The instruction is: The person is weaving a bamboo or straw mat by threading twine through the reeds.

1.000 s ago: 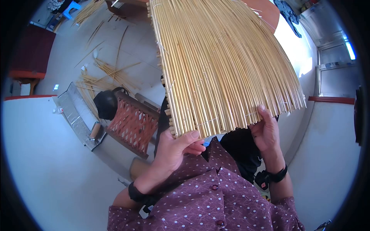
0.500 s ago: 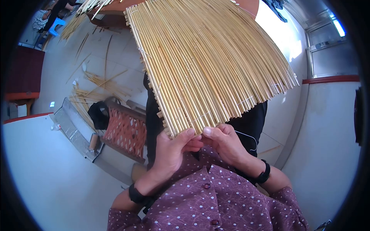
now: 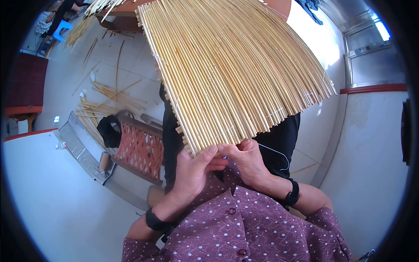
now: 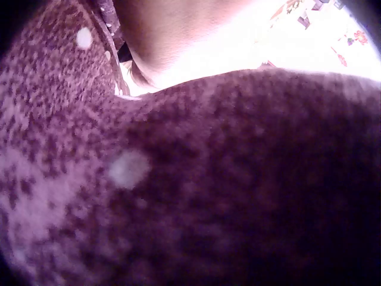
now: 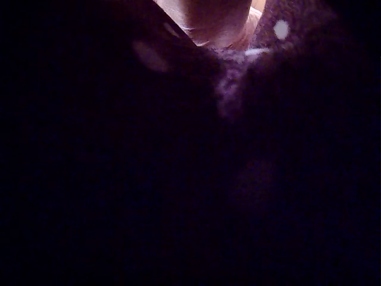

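Note:
A large mat of thin straw-coloured reeds (image 3: 227, 74), tied with pale thread, slopes from the table toward the lap. My left hand (image 3: 192, 172) grips its near left corner, thumb on top and fingers underneath. Right beside it, my right hand (image 3: 251, 163) pinches the mat's near edge, its thumb close to the left thumb; its fingertips are partly hidden. A loose white thread (image 3: 277, 153) loops out from behind the right hand over the dark trousers. Both wrist views are mostly filled by the dotted purple shirt (image 4: 131, 170), with only bits of skin at the top.
Behind the mat stands a brown table (image 3: 120, 19) with more reeds on it. Loose reeds (image 3: 107, 94) lie on the floor at left, near a low woven-seat stool (image 3: 139, 146) and a foil-like sheet (image 3: 80, 142). Another person sits far left by a blue stool (image 3: 63, 29).
The right hand has come left along the mat's near edge to meet the left hand. The mat has shifted left in view, and the loose thread has come into sight.

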Motion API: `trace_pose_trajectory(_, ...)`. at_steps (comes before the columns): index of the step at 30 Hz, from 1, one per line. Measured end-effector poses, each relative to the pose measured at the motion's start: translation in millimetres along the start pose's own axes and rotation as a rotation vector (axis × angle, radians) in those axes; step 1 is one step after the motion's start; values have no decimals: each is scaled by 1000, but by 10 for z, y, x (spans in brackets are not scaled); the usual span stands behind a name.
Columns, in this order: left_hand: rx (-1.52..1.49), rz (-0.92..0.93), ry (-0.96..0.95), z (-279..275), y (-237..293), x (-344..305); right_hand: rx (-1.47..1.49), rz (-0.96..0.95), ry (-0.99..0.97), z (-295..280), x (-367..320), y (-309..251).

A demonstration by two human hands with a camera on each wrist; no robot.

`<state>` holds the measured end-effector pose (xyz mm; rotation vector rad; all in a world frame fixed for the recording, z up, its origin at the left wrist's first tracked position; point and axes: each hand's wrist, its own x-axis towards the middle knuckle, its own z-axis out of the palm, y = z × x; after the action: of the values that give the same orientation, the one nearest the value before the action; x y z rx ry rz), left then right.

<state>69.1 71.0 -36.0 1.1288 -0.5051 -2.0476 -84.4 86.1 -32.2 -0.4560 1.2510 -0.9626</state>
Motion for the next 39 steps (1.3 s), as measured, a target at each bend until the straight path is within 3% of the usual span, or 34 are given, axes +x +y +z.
trace_pose_trajectory(6,-13,-16,18,-24,-25,14,32,15,-8,-22,41,58)
trace_pose_trajectory(8,-35,-33,29,-29,-49,12,167,140,43,-47,41,78)
trace_pose_trajectory(14,10,-27,-41,24,47,6,28,39,45,-27,28,-94)
trace_pose_trajectory(23,223,-156,-97,-47,360,-14,-31,67,60,-84,6,-263)
trace_pose_trajectory(31,91,-167,-156,69,209,70,76,-61,68,-217,54,-225)
trace_pose_trajectory(34,84,-153,-158,120,119,118,164,54,-2,-222,-8,-210)
trace_pose_trajectory(39,116,-148,-194,195,103,108,137,28,58,-117,-33,-129)
